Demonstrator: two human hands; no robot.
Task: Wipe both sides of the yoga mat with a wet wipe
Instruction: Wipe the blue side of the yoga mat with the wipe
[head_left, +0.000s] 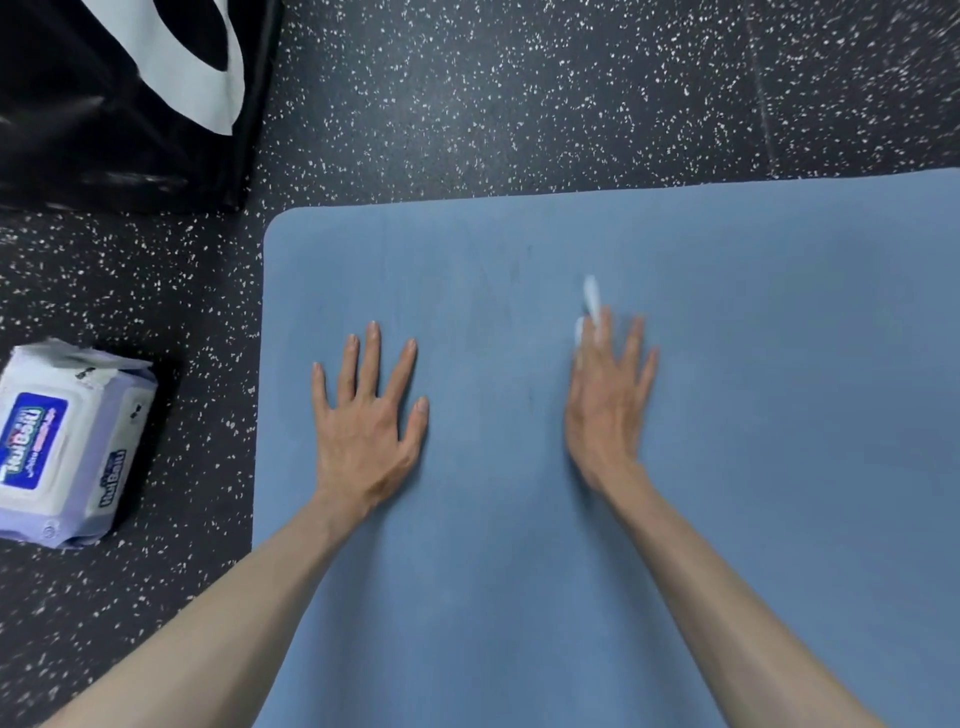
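Black speckled rubber floor (493, 93) all round; far left, pack of wet wipes (67, 447) lying on it, glossy black bag (104, 104) behind. Blue yoga mat (779, 364) spread flat across floor, rounded corner nearest pack. Left hand (363, 421) pressed palm-down on mat, fingers straight and splayed, holding nothing. Right hand (605, 400) blurred, flat on mat with fingers extended, white wet wipe (591, 299) under them, poking out past fingertips.
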